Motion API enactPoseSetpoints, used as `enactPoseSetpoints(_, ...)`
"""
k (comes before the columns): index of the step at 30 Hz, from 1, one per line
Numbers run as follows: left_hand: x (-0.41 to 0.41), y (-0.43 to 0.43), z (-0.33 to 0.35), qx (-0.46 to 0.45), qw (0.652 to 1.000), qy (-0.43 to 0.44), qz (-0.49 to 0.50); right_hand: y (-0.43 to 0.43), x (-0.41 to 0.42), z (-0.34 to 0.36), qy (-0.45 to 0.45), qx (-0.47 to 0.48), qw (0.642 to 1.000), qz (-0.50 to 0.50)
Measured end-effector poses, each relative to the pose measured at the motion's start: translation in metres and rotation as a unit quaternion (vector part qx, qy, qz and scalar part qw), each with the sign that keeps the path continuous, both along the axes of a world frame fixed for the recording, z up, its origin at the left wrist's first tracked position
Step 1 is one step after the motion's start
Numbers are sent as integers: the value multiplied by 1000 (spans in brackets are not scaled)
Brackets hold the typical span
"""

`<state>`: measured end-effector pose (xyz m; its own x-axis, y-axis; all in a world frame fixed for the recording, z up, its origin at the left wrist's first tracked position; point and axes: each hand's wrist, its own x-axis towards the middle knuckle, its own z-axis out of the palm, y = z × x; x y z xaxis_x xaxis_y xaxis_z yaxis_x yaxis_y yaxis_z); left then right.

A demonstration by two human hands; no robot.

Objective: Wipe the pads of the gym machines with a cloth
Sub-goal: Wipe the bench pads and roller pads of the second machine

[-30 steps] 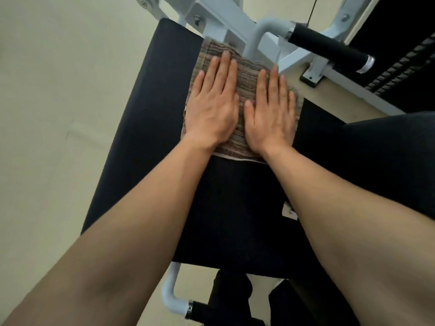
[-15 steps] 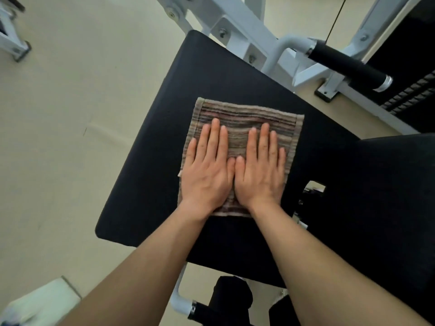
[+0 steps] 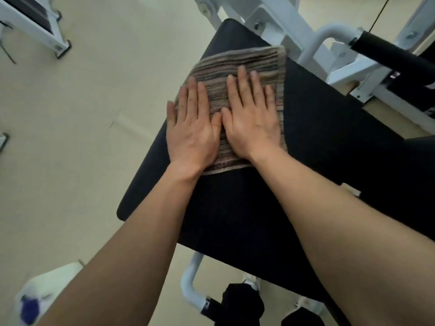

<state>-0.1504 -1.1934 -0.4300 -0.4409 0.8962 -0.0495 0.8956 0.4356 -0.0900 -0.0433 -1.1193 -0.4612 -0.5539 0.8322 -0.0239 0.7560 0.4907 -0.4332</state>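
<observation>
A striped brown cloth [image 3: 237, 64] lies flat on the black pad [image 3: 317, 137] of a gym machine, close to the pad's far left edge. My left hand [image 3: 193, 132] and my right hand [image 3: 253, 118] rest side by side on the cloth, palms down and fingers stretched out, thumbs touching. My left hand's outer edge reaches past the cloth's left border. Neither hand curls around the cloth. The cloth's near part is hidden under my palms.
The machine's white frame [image 3: 277, 22] rises just beyond the pad, with a black foam handle [image 3: 395, 55] at the upper right. A white tube with a black grip [image 3: 190, 285] sits below the pad's near edge. Another machine's base [image 3: 35, 27] stands on the beige floor at upper left.
Both hands drew the cloth back from the pad's far end to its middle. Since then they have slid it forward and leftward toward the far left edge.
</observation>
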Motion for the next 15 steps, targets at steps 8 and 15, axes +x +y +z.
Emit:
enactPoseSetpoints(8, 8, -130, -5, -35, 996, 34, 69, -101, 3, -7, 25, -2, 990, 141)
enactPoseSetpoints(15, -12, 10, 4, -1, 1000, -7, 28, 18, -11, -1, -22, 19, 998, 55)
